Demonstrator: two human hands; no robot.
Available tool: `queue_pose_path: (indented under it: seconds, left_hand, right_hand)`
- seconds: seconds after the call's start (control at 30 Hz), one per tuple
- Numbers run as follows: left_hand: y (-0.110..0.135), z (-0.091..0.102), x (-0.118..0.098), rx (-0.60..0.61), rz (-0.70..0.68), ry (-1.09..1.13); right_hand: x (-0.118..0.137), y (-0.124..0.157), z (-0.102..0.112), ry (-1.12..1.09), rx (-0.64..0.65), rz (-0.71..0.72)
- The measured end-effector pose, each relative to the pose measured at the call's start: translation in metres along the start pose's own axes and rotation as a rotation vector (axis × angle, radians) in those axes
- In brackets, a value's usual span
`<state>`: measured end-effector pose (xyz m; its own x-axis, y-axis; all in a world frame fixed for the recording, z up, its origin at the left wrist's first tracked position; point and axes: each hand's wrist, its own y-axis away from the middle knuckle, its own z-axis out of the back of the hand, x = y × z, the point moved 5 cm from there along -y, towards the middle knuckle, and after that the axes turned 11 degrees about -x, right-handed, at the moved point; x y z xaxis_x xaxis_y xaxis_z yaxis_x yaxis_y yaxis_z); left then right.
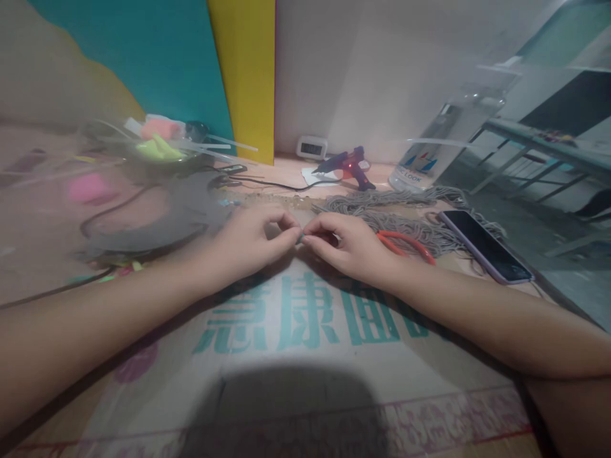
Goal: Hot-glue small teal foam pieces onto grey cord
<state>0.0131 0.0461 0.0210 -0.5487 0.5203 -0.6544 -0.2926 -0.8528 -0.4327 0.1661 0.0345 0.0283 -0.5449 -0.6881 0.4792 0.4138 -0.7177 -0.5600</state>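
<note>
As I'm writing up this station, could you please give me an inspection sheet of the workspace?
Surface: sheet printed with teal characters under the hands.
Work in hand: small piece, too small to identify.
Clutter: grey cord, orange-handled tool, smartphone, clear bottle, digital clock; glue gun, red light lit; left side blurred.
Hands: left hand and right hand pinch the small piece, fingertips together.
Cables: black cable runs across the back, towards the glue gun.
Surroundings: teal panel and yellow panel behind; another table at right.
</note>
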Motion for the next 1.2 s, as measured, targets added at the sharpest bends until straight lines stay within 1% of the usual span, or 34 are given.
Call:
queue_pose_path:
  seconds: [0.13,0.23,0.33,0.47,0.57,0.8,0.9,0.97,1.03,1.13,1.2]
  left_hand:
    - [-0.001,-0.001,0.002,0.007,0.035,0.070]
    - [-0.002,-0.001,0.004,0.009,0.071,0.102]
    - [-0.002,-0.003,0.007,0.025,0.119,0.140]
    - [-0.003,-0.003,0.009,0.025,0.137,0.162]
    - [-0.002,-0.003,0.009,0.003,0.132,0.173]
    - [0.000,-0.004,0.008,0.049,0.143,0.078]
    - [0.001,-0.009,0.008,0.107,0.158,0.100]
    - [0.001,-0.010,0.008,0.124,0.163,0.134]
    - [0.001,-0.009,0.009,0.090,0.191,0.168]
    - [0.001,-0.004,0.013,0.022,0.279,0.230]
    - [0.001,-0.002,0.015,-0.004,0.298,0.267]
  right_hand:
    - [0.000,0.001,0.000,-0.007,0.003,-0.012]
    - [-0.001,0.000,0.001,-0.026,0.002,-0.052]
    - [-0.006,-0.001,0.001,-0.082,0.000,-0.154]
    - [-0.015,-0.001,-0.002,-0.203,0.003,-0.312]
    - [-0.019,0.000,-0.004,-0.269,0.010,-0.365]
    - [-0.015,-0.001,0.000,-0.222,-0.011,-0.309]
    - [-0.014,-0.003,0.001,-0.204,-0.025,-0.256]
    - [-0.015,-0.003,0.002,-0.214,-0.055,-0.218]
    - [-0.016,-0.003,0.005,-0.256,-0.126,-0.204]
    - [-0.018,-0.003,0.011,-0.311,-0.259,-0.214]
    - [-0.017,-0.004,0.011,-0.269,-0.244,-0.225]
